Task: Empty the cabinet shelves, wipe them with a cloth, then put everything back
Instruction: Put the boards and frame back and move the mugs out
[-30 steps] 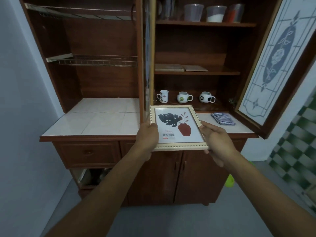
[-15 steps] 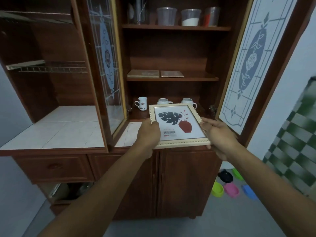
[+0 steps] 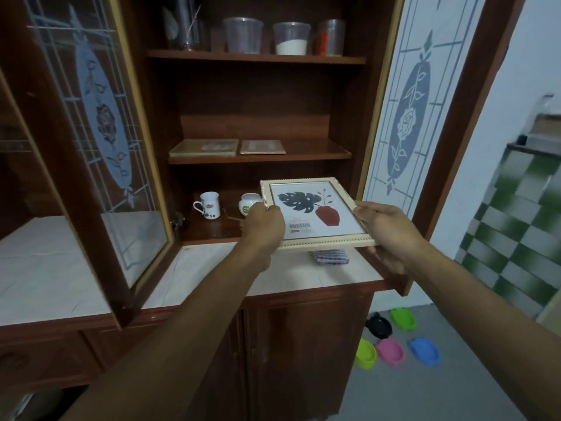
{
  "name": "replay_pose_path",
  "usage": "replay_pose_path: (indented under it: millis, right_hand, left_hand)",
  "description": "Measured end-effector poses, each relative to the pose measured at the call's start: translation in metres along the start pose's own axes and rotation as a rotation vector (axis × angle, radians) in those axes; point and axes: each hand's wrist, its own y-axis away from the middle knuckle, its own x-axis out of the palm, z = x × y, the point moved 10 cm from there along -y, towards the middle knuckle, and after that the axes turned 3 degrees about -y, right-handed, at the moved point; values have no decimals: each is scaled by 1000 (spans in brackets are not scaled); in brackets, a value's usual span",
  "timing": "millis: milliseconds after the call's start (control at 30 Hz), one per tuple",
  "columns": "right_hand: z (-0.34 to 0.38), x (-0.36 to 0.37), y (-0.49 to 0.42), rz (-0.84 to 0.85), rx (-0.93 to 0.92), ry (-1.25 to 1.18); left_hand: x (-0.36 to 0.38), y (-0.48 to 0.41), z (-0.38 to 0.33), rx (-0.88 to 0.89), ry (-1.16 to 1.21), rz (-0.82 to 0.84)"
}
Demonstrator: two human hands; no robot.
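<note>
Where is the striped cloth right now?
Head view, right of centre: the striped cloth lies on the tiled counter, partly hidden below the near edge of the picture frame that the left hand and right hand hold.

The cabinet's 2 glass doors stand swung out. The left door [image 3: 100,147] juts over the tiled surface [image 3: 60,268] and the right door [image 3: 419,117] hangs close beside the right hand [image 3: 385,226], so the way in lies between them. The picture frame [image 3: 315,214], gripped by that hand and the left hand [image 3: 264,220], fills the right half of this gap before the bottom shelf [image 3: 206,229]. There a white mug [image 3: 209,205] and a second mug [image 3: 249,202] occupy left and middle. The middle shelf [image 3: 318,148] carries 2 flat frames [image 3: 203,147] at its left; its right end is bare. Containers [image 3: 291,38] crowd the top shelf. A folded cloth [image 3: 329,256] lies on the surface under the picture frame.
</note>
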Motion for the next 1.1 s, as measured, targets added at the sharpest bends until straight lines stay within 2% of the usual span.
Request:
replay_pose_path:
  millis: [267,433,633,933,1100]
  right_hand:
    - [23,-38,-98,36,-40,9]
    - [43,-39,-154,55,-73,20]
    - [61,-39,-214,-15,-76,68]
    - [84,-33,-290,-48,-4,178]
    - [99,-24,-329,-55,20,288]
  left_hand:
    - [57,-69,-21,-47,46,10]
    - [64,-117,-43,-14,24,-65]
    - [77,-180,-70,19,8,-15]
    - [101,-270,-91,64,-1,176]
    - [105,-307,-101,69,22,193]
